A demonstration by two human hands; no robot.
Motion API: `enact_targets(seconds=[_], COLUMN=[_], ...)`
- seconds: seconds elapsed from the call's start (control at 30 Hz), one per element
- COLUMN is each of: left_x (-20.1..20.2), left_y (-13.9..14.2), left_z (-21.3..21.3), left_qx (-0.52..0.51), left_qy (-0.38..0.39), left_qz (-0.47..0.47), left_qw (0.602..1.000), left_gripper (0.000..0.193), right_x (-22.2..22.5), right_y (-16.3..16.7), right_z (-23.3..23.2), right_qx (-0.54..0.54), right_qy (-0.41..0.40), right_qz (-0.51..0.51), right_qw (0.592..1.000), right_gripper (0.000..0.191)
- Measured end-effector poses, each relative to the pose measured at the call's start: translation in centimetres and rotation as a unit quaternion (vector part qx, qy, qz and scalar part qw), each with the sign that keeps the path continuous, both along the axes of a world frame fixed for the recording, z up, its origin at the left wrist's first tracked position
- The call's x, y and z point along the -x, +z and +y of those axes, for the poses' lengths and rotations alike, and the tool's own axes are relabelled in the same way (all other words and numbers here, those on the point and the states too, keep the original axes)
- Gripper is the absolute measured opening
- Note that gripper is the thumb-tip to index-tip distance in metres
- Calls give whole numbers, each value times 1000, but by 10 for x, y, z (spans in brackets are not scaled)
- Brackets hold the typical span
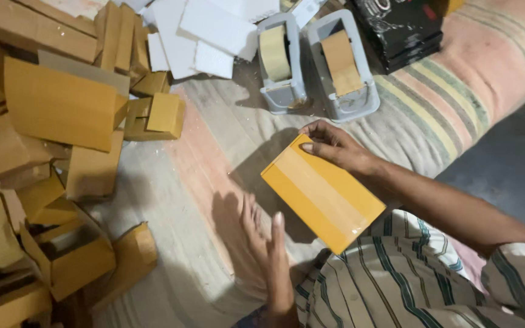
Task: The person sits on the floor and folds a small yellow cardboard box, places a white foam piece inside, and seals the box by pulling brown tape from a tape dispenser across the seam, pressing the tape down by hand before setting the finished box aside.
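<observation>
Right hand (335, 147) fingers curled over the far corner of a flat orange-yellow box (323, 191), thumb on top, gripping it. Box closed and sealed along its length with a pale strip of clear tape; contents hidden. Held tilted just above the striped cloth (432, 109), near its middle, above the lap in a striped shirt (390, 273). Left hand (265, 252) open, fingers straight and close together, holding nothing, just beside the box's near-left edge, apart from it.

Beyond the box, toward the cloth's far edge: two grey tape dispensers (314, 61) side by side, each loaded with one roll of brownish tape. Right of them, at the far right corner, a stack of black packets (405, 30). Left of them, several white foam sheets (202, 33) lying overlapped. Along the whole left edge, a heap of brown cardboard boxes (50, 158), too many and too jumbled to count, some folded shut, some gaping open; insides not visible. Small white crumbs scattered over the cloth.
</observation>
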State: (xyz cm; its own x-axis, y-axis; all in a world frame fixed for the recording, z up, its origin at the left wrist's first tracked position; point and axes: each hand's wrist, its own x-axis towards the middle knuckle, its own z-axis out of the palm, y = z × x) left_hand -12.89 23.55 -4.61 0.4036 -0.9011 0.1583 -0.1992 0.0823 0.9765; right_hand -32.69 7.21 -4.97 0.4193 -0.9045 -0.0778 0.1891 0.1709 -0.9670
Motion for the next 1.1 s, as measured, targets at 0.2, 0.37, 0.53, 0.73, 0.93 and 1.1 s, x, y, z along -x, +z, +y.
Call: enact_targets(seconds=[0.2, 0.37, 0.53, 0.73, 0.93, 1.1], left_x=[2, 33, 73, 132, 148, 144], left_y=[13, 19, 12, -17, -31, -33], left_z=[-82, -93, -131, -199, -226, -227], left_qx=[-20, 81, -98, -105, -77, -98], left_qy=[-22, 51, -248, -264, -277, -261], left_qz=[-130, -152, 381, 493, 529, 564], left_qw=[991, 984, 885, 822, 799, 777], left_gripper=[76, 48, 50, 48, 53, 45], right_x=[-30, 22, 76, 83, 78, 70], right_y=[12, 49, 75, 74, 95, 132], right_z=[1, 15, -36, -93, -111, -84], right_qx=[277, 496, 401, 261, 221, 123], right_qy=[-103, -265, -340, -287, -286, -281], right_qz=[237, 323, 418, 440, 459, 364], right_qw=[926, 762, 741, 810, 812, 879], right_gripper=[40, 29, 35, 62, 70, 72])
